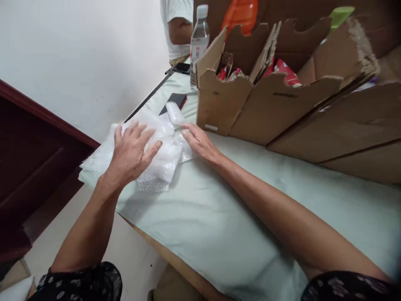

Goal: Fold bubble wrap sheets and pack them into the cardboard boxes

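Observation:
A pile of clear bubble wrap (166, 161) lies near the left end of the cloth-covered table. Over its left part my left hand (130, 152) is spread, fingers apart, with nothing in its grasp; whether it touches the wrap I cannot tell. My right hand (200, 142) is at the pile's right edge, its fingers stretched toward a small rolled piece of bubble wrap (174, 113). Its fingertips are close to that roll, and contact is unclear. Part of the pile is hidden behind my left hand.
Cardboard boxes (225, 106) holding red packets stand along the table's back right. Beside them is a water bottle (199, 46). A dark phone (177, 100) lies behind the wrap, another phone (181, 68) farther back. A person in a white shirt (180, 25) stands beyond the pale green cloth (200, 221).

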A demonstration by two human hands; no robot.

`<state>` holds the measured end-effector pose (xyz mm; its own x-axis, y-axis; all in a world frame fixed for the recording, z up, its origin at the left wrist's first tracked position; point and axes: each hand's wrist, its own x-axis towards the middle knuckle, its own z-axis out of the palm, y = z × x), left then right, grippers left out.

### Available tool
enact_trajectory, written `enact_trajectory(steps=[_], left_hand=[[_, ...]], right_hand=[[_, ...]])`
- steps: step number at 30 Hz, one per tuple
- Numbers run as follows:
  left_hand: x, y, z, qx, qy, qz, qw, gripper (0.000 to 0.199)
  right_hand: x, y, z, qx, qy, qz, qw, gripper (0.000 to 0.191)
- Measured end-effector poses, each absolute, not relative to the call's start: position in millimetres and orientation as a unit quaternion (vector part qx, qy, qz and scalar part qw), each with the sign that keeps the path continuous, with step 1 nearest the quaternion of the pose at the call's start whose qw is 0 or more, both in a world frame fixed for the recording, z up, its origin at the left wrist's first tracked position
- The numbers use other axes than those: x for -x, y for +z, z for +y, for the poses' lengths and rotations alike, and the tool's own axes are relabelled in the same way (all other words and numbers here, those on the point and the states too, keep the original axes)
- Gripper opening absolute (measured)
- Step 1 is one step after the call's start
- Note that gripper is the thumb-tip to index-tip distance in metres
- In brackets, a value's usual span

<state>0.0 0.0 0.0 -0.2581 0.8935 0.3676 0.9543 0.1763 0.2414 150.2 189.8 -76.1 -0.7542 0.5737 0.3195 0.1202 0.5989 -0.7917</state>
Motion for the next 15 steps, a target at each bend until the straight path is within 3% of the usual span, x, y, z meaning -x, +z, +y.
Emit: enact_trajectory(steps=[4, 9, 15], left_hand=[[11, -22, -11, 0.596, -0.196, -0.778, 0.02, 0.058], [-38, -22, -29, 0.595, -0.31, -0.727, 0.146, 0.07], [-169, -40, -6, 0.756, -0.318, -0.572, 0.032, 0.078]], right_hand=[[-231, -73, 176, 0.256, 0.317, -0.871, 0.274, 0.042], [-346, -73, 129, 0.304, 0.237, -0.903, 0.188, 0.036], [-460, -68, 70, 0.318, 0.196, -0.918, 0.13, 0.03]])
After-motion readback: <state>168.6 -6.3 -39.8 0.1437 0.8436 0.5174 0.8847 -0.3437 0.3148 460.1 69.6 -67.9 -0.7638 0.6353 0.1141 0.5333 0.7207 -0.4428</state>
